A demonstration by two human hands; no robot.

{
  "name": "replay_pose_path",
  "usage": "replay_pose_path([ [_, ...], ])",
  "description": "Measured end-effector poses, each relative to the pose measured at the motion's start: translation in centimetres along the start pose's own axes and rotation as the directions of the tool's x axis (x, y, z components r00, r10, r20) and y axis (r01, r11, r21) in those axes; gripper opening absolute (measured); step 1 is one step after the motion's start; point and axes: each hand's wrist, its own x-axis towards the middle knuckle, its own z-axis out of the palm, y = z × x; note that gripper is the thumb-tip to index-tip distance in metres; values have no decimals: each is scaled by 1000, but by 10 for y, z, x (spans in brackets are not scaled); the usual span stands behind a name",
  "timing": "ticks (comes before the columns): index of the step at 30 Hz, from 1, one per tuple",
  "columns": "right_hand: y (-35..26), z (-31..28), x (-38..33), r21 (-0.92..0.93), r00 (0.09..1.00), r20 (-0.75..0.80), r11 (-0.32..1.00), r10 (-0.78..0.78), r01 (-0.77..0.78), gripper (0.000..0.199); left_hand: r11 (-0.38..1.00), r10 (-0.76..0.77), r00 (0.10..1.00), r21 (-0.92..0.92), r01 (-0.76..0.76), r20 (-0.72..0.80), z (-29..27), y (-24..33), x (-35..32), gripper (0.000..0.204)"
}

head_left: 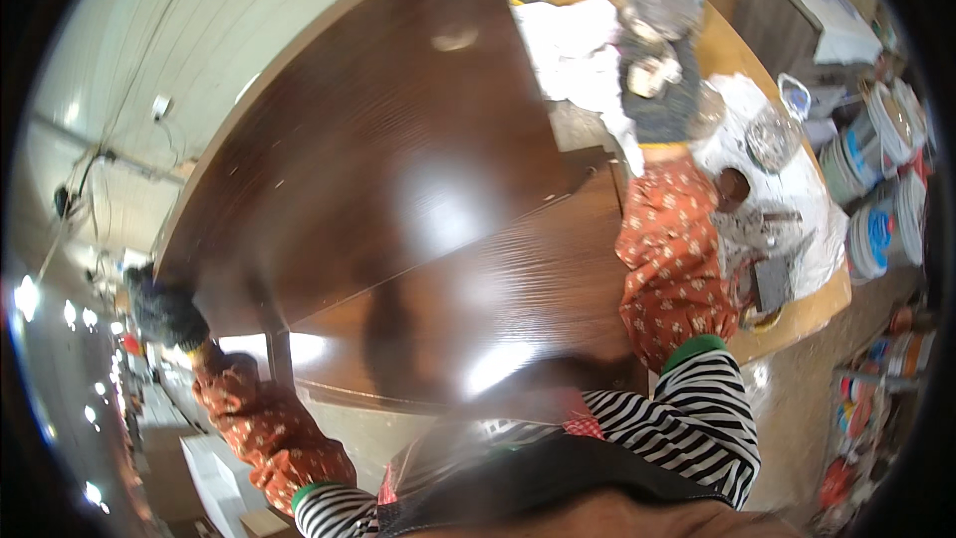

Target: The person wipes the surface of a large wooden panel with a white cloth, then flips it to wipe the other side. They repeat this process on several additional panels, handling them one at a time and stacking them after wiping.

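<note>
We are holding big brown board (pixel 378 130) tipped up between our hands. Left hand (pixel 164 309) in dark glove is gripping its near left corner. Right hand is hiding behind far edge; can't tell grip. Board is stretching left-near to right-far, over tabletop (pixel 797 314).

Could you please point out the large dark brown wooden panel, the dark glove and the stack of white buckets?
Large dark brown wooden panel (pixel 398 139), head view, glossy face.
Dark glove (pixel 164 311), head view, its back.
Stack of white buckets (pixel 881 229), head view, a side wall.
</note>
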Motion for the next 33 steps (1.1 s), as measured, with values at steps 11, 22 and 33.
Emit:
replay_pose_path([
  [11,23,-1,30,-713,942,313,-625,122,318,37,951,-223,946,-161,264,235,2,-18,-6,39],
  [22,55,-76,78,-446,845,7,-755,534,481,42,810,-243,899,-434,394,363,-40,48,32,26],
  [33,38,67,131,-984,970,1,-173,245,44,40,982,48,997,-185,-34,67,-29,74,37,23],
])
